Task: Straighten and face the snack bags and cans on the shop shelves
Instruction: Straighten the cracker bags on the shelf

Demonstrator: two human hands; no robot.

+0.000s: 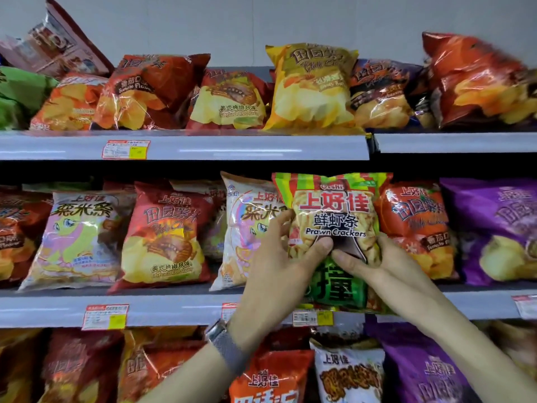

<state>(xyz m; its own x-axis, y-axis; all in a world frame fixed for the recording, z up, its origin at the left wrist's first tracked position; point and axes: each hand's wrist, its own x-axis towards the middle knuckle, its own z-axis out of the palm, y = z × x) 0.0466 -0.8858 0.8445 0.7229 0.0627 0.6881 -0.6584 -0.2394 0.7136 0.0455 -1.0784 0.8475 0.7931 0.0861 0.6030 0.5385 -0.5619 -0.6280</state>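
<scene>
Nearest, at the bottom shelf level, an orange-red 上好佳 bag (267, 379) and a purple bag (421, 370). A metal-band watch (225, 344) sits on the left wrist. The left hand (276, 257) and right hand (389, 260) both hold the Prawn Crackers bag (334, 207), upright and face-out at the front edge of the middle shelf (174, 309). The left grip wraps the bag's left side and the right grip its right side, with both thumbs on the front. The bag reads Oishi, 上好佳, 鲜虾条, Prawn Crackers. The green part below the hands reads 撞 and overhangs the shelf edge; cannot tell if it is the same bag. Just left is a white 粟米条 bag (250, 228), then a red 田园薯片 bag (162, 237). Just right is an orange Tomato bag (412, 222). A price tag (105, 316) is on the front edge, text unreadable. Farther up, on the top shelf (203, 146), a yellow Potato Chips bag (312, 88) and a red Tomato Flavor bag (145, 91) lean back.
</scene>
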